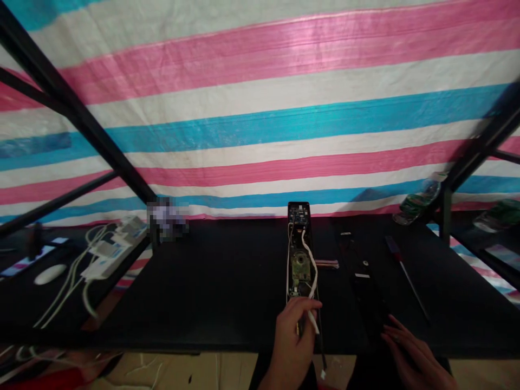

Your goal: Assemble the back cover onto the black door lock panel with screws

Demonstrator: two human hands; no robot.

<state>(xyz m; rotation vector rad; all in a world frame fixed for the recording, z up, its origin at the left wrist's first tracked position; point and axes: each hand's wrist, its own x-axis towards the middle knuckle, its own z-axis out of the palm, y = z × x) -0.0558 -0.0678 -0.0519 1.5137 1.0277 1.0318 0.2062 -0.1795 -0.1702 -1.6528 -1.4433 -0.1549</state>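
A long narrow black device lies open on the table, its circuit boards and wiring exposed. Along its right inner side runs a white cable, whose loose end sticks out below my fingers. My left hand is closed over the near end of the device, with the cable under its index finger; the thumb side is partly hidden. To the right lies a flat dark panel with small white labels. My right hand rests by its near end, fingers stretched out and touching or nearly touching its edge.
A screwdriver lies right of the panel. A flat ribbon of wires extends from the device. A plastic bottle leans at the back right. Power strips with cables and a white mouse are at the left. Black frame bars slant upward.
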